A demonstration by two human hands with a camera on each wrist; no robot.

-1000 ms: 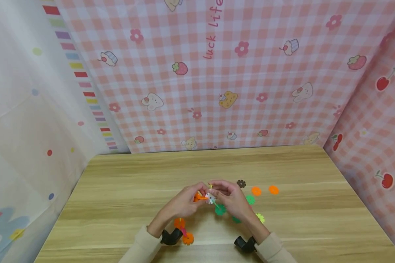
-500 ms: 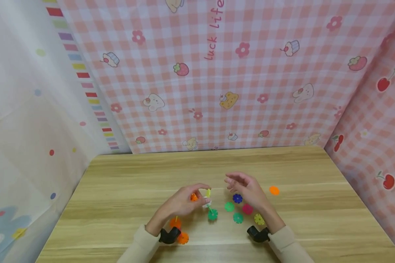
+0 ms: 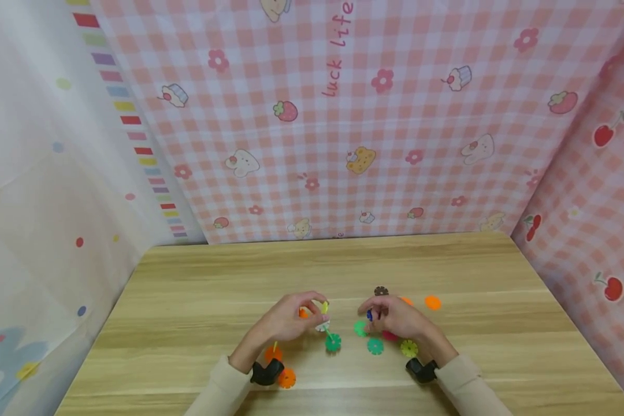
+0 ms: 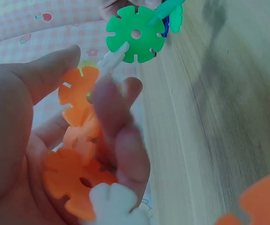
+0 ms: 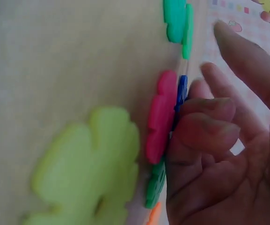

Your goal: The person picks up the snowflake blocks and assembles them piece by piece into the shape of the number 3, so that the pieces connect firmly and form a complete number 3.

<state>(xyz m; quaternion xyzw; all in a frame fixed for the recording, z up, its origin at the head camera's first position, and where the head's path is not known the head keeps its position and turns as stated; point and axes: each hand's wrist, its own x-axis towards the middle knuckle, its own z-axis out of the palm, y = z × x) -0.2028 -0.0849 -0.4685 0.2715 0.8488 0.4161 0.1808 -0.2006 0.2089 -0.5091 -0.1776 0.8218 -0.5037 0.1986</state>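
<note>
My left hand (image 3: 291, 318) holds a chain of notched plastic building discs. Orange discs (image 4: 74, 180) lie in its palm, with a white disc (image 4: 111, 201) among them. Past the fingertips, a white disc (image 3: 322, 326) leads on to a green disc (image 3: 333, 342), and a yellow disc (image 3: 325, 307) stands at the thumb and index finger. Low over the table, my right hand (image 3: 397, 318) has its fingers at a blue disc (image 5: 181, 91), partly hiding it. Thumb and index finger stand apart in the right wrist view. A pink disc (image 5: 162, 117) lies close to the curled fingers.
Around the right hand lie loose discs: green ones (image 3: 375, 346), a yellow-green one (image 3: 409, 348), a dark brown one (image 3: 381, 291) and an orange one (image 3: 433, 303). Orange discs (image 3: 287, 378) sit by the left wrist. Checked cloth (image 3: 312, 133) hangs behind the wooden table (image 3: 213, 277).
The right hand has left the chain, lifted away to the right, and come down over the blue disc. The left hand keeps the chain and has shifted slightly left.
</note>
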